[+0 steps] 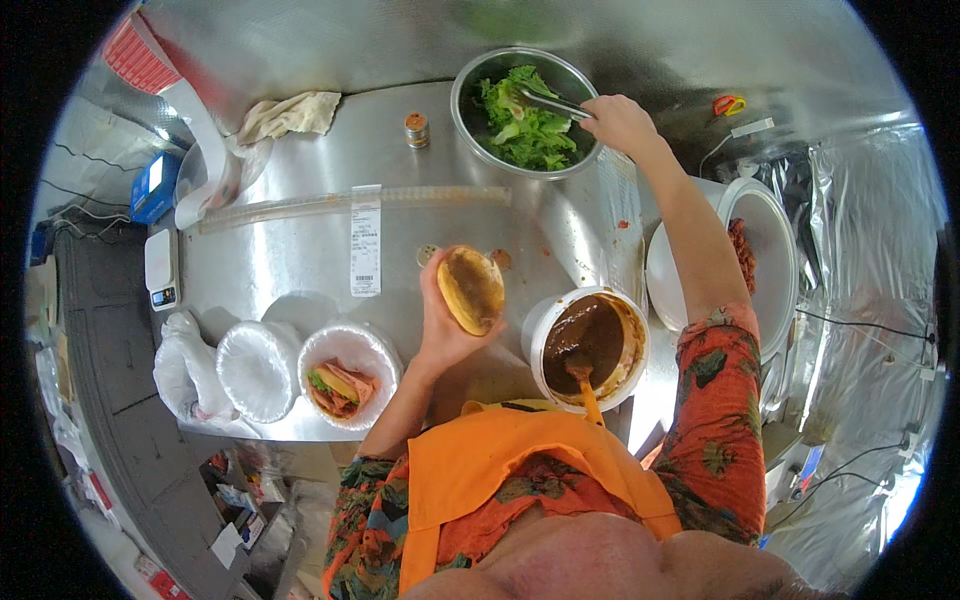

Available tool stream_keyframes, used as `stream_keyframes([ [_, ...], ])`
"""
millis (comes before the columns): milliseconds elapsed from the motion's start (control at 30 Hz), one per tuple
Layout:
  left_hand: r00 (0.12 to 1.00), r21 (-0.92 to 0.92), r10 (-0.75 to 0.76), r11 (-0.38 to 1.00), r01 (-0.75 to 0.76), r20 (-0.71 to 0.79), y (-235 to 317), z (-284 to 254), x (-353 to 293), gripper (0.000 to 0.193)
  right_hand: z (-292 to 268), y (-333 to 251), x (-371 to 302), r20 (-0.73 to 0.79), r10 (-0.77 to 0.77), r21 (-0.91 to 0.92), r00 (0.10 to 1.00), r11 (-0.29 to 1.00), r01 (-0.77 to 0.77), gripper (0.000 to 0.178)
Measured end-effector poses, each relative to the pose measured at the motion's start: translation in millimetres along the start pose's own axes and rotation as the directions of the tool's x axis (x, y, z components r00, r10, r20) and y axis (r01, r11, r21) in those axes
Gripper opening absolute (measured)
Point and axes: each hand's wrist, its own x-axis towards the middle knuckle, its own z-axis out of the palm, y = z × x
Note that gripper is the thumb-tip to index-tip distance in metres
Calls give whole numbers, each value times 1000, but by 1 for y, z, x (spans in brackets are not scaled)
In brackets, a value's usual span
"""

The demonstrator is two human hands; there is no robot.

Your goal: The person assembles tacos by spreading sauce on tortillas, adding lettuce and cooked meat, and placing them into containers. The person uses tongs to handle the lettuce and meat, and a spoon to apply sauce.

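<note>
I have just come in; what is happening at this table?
Someone's left grip holds up a bun half. The right grip has tongs among lettuce in a steel bowl. A tub of brown sauce stands near, a spatula in it. At left, a filled bun sits in a lined bowl.

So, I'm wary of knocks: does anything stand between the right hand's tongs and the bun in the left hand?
Only the near rim of the metal bowl, as the tongs reach inside it. From there to the bun, nothing upright shows; the sauce tub stands off to the right.
</note>
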Motion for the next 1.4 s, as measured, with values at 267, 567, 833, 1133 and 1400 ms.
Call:
stream_keyframes([
  [267,989,100,-7,995,22,-150,1,16,20,110,-59,-4,-78,135,142,489,981,851,-191,30],
  [567,949,277,52,960,38,-311,1,22,47,112,-76,-70,-207,116,125,687,985,707,-170,35],
  [833,891,479,250,877,-42,-379,4,30,49,119,-47,-138,-259,-197,-4,275,980,960,59,45],
  [1133,971,400,221,901,-167,-93,17,3,45,116,-95,-99,-244,-30,-105,300,994,948,109,50],
  [1400,981,236,189,952,-196,53,14,-10,38,114,-93,-71,-230,-6,-235,284,972,932,227,41],
])
